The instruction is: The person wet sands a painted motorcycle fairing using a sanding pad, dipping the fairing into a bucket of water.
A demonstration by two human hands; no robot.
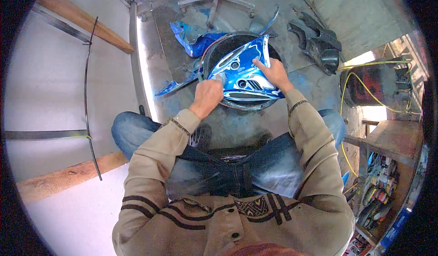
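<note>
A glossy blue and white body panel (248,69) with round holes and a slotted vent lies tilted across a round black tub (214,53). My right hand (275,75) grips the panel's right edge, its thumb on top and its other fingers hidden underneath. At the panel's left side my left hand (209,95) is closed, knuckles up. Something small and greyish shows by its fingertips against the panel, too hidden to name.
More blue panels (198,44) lie on the floor beyond and left of the tub. Black plastic parts (317,41) lie at the far right. A wheeled chair base (216,0) stands ahead. Yellow hose (343,96) loops around a dark tank (372,85) near a cluttered shelf (381,183).
</note>
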